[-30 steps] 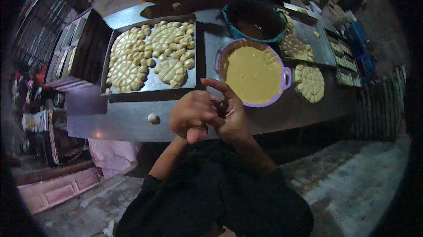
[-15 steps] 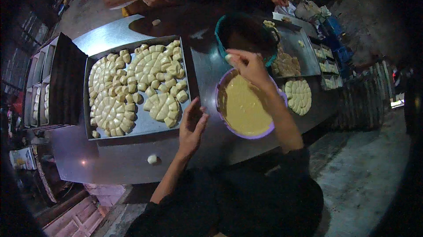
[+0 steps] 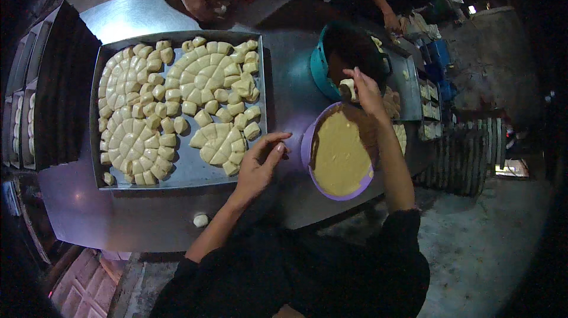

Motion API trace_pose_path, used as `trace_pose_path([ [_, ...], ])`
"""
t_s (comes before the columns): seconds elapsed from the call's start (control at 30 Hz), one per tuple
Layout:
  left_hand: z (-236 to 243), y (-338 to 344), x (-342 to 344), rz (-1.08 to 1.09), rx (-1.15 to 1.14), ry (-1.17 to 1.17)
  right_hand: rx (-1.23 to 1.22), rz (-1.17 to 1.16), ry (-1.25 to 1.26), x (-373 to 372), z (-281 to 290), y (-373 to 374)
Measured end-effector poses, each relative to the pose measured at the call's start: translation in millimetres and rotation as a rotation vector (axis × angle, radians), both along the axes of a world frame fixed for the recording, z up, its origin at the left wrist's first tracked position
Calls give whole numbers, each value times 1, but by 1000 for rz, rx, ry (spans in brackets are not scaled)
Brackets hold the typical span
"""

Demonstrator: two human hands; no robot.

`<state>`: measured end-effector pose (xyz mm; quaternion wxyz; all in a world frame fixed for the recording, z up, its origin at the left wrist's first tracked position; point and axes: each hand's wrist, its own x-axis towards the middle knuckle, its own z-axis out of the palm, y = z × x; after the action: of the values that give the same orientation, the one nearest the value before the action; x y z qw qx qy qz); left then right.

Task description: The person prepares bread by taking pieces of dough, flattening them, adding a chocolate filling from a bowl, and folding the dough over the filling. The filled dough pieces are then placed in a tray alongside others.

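A person's right hand [image 3: 368,94] pinched a small pale dough piece [image 3: 348,86] at the near side of a teal tub [image 3: 320,71], just beyond a purple basin [image 3: 306,147] of yellow mixture [image 3: 340,155], its fingertip grip apparently light so as not to squash it. The left hand [image 3: 255,169] held nothing visible, its grip slightly parted beside a metal tray [image 3: 188,164] where cut dough pieces [image 3: 207,74] lay closely packed, likely to save room. A lone ball [image 3: 201,220] sat on the surface [image 3: 289,75], seemingly kept apart near the left forearm [image 3: 220,222].
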<state>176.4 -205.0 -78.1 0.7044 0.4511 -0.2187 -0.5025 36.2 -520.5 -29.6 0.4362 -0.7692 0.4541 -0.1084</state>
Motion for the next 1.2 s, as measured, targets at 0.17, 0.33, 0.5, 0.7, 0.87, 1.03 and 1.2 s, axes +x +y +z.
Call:
trace_pose_path([
  [0.17,34,4,-4,74,-3,195,554,58,-521,33,67,165],
  [0.33,71,30,-29,65,-18,455,620,148,-684,6,79,220],
  [0.5,105,47,-62,161,-89,693,168,429,-583,-45,76,221],
  [0.7,113,66,-111,153,-187,106,-764,729,-432,-84,106,237],
  [0.87,118,82,-152,181,-269,-117,-280,671,-767,-125,100,250],
  [1.03,128,103,-188,336,-169,187,-913,897,-608,-145,127,284],
  [1.2,131,128,-210,377,16,-258,-648,1003,-750,-162,128,290],
])
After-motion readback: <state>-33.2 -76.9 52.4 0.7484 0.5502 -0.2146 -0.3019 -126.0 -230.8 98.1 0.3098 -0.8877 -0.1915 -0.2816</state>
